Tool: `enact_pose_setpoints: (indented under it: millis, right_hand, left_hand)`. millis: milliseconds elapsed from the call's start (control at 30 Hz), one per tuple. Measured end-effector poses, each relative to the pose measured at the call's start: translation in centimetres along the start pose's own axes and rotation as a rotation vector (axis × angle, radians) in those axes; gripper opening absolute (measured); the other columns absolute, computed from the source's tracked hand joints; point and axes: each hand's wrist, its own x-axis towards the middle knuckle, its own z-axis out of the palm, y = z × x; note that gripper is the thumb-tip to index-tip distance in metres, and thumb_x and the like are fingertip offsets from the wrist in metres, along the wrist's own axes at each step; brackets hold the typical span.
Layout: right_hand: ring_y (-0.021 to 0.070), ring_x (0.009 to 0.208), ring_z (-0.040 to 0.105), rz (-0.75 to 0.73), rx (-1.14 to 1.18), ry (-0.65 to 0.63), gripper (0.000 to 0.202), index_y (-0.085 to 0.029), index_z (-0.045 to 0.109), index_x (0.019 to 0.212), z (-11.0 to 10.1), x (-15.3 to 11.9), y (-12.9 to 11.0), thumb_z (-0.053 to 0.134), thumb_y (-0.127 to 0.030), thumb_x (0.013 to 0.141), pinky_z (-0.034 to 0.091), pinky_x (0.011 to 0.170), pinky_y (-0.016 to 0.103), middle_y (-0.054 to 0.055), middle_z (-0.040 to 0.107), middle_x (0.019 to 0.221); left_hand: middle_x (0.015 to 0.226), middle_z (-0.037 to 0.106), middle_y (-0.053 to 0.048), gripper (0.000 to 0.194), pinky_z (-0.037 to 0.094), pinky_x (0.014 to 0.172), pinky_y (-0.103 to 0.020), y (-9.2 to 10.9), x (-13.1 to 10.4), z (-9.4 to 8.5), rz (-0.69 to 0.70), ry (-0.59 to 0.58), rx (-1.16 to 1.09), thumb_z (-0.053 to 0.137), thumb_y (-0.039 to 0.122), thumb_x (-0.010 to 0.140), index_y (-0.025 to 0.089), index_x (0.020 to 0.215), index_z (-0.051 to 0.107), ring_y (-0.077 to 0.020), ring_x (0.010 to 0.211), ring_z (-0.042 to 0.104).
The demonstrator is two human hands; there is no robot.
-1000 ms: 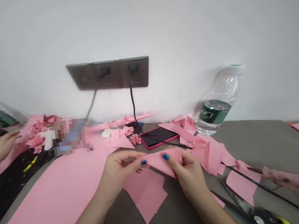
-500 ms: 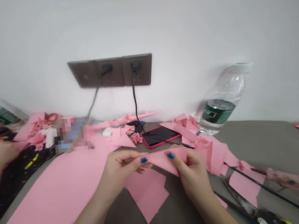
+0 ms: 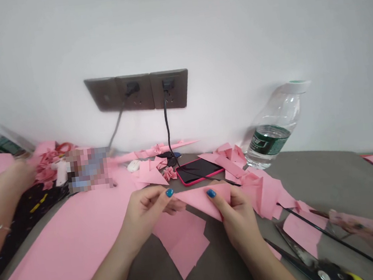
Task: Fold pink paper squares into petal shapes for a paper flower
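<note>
A piece of pink paper [image 3: 198, 199], folded into a triangle, is held in the air above the grey table. My right hand [image 3: 237, 210] grips its wide end, the thumb with blue nail polish pressed flat on top. At the narrow left point, my left hand [image 3: 149, 214] pinches with thumb and fingers; the fingers below are partly hidden. Loose pink paper squares [image 3: 185, 243] lie on the table beneath both hands. Folded pink pieces [image 3: 258, 190] are heaped just beyond my right hand.
Large pink sheets [image 3: 64, 252] cover the left side. A phone [image 3: 200, 171] with a cable across it lies behind my hands. A water bottle [image 3: 269, 132] leans by the wall. Scissors [image 3: 308, 261] lie at front right. A co-worker's hand [image 3: 12, 182] is at far left.
My left hand has slid slightly left along the point of the folded paper. The co-worker's hand has moved right, and a pink sheet now shows behind it.
</note>
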Motion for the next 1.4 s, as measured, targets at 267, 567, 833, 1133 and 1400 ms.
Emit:
enact_pose_setpoints:
  millis: [267,567,833,1133,1400]
  right_hand:
    - [0.0168,0.06,0.052,0.029,-0.041,0.017,0.034,-0.017,0.066,0.064,-0.05,0.12,-0.23,0.067,-0.047,0.079,0.044,0.055,0.026,0.002,0.06,0.062]
    - [0.0149,0.057,0.051,0.081,-0.011,-0.139,0.031,-0.016,0.067,0.069,0.05,-0.14,-0.37,0.067,-0.045,0.08,0.042,0.052,0.024,0.002,0.061,0.063]
    - [0.0147,0.057,0.052,0.064,0.003,-0.132,0.029,-0.017,0.067,0.069,0.1,-0.06,-0.54,0.068,-0.044,0.08,0.041,0.052,0.024,0.001,0.061,0.063]
    - [0.0148,0.056,0.051,0.053,0.005,-0.155,0.029,-0.016,0.066,0.068,0.05,-0.04,-0.39,0.067,-0.043,0.081,0.042,0.051,0.024,0.002,0.061,0.064]
    - [0.014,0.057,0.05,0.018,0.049,-0.158,0.026,-0.017,0.065,0.066,0.36,-0.18,-0.58,0.066,-0.039,0.082,0.041,0.052,0.024,0.0,0.058,0.064]
  left_hand:
    - [0.071,0.073,-0.008,0.046,0.051,0.055,-0.025,-0.89,0.11,0.05,0.136,-0.023,0.047,0.046,0.052,0.093,0.013,0.086,0.069,-0.0161,0.059,0.066]
    - [0.067,0.068,-0.001,0.034,0.038,0.055,-0.02,-0.59,-0.13,0.11,0.316,-0.231,0.474,0.049,0.031,0.095,0.017,0.072,0.069,-0.0104,0.056,0.056]
    - [0.065,0.071,-0.001,0.039,0.04,0.053,-0.018,-0.71,0.07,-0.26,0.424,-0.257,0.476,0.045,0.033,0.098,0.017,0.07,0.068,-0.0089,0.05,0.056]
    - [0.06,0.072,-0.004,0.048,0.049,0.052,-0.02,-0.4,0.03,-0.15,0.48,-0.246,0.44,0.039,0.039,0.1,0.017,0.073,0.072,-0.0118,0.049,0.059]
    - [0.059,0.071,0.0,0.039,0.045,0.053,-0.018,-0.61,-0.13,-0.2,0.457,-0.157,0.498,0.047,0.022,0.096,0.018,0.064,0.068,-0.008,0.045,0.056]
